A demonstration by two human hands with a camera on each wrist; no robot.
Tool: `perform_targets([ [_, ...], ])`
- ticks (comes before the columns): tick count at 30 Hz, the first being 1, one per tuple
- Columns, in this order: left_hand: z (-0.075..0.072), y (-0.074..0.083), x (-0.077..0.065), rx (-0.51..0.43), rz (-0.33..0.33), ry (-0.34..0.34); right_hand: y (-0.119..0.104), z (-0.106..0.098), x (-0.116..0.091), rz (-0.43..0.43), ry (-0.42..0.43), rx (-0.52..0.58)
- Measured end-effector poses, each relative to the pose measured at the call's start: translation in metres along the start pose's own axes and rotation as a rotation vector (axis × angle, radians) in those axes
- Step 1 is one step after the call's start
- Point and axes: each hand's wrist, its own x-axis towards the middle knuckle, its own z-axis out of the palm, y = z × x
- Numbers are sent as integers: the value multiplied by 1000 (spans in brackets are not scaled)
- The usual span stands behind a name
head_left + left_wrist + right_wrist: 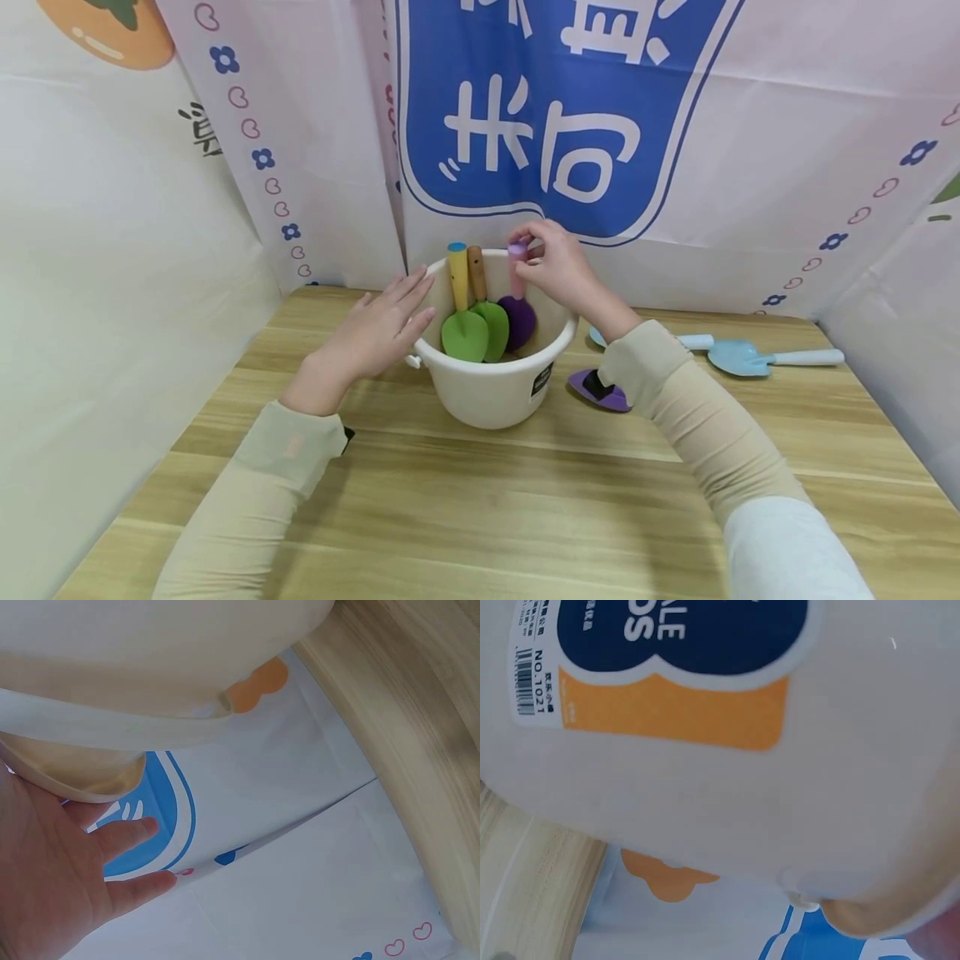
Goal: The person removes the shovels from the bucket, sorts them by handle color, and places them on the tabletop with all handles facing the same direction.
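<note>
A white bucket (487, 398) stands upright on the wooden table in the head view. Inside it lean a green toy shovel with a yellow handle (464, 337) and another green shovel with a brown handle (476, 273). My right hand (562, 265) pinches the pink handle of a purple toy shovel (517, 323), whose blade is down in the bucket. Against the bucket's left rim rests my left hand (378, 329), fingers extended. The left wrist view shows that hand (52, 870) spread beside the rim. Only the bucket's labelled side (705, 787) and a blurred fingertip appear in the right wrist view.
Right of the bucket lies a purple, pointed object with a black patch (600, 390), partly behind the right sleeve. Further right are a light blue shovel (738, 358) and another blue one (696, 342), partly covered by the sleeve. A printed cloth (322, 150) hangs behind the table.
</note>
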Motion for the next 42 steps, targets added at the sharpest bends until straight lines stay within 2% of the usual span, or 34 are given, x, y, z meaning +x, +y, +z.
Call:
perform_targets([
  [6,-1,0,0,2,0,4,0,-5,-5,-37,27,-23],
  [24,0,-1,0,-7,-1,1,-11,-22,-32,-337,228,-69],
  [34,2,-1,0,-8,1,0,-15,-38,-47,-440,337,-34],
  [42,1,-1,0,-17,0,3,-20,-53,-60,-505,355,2],
])
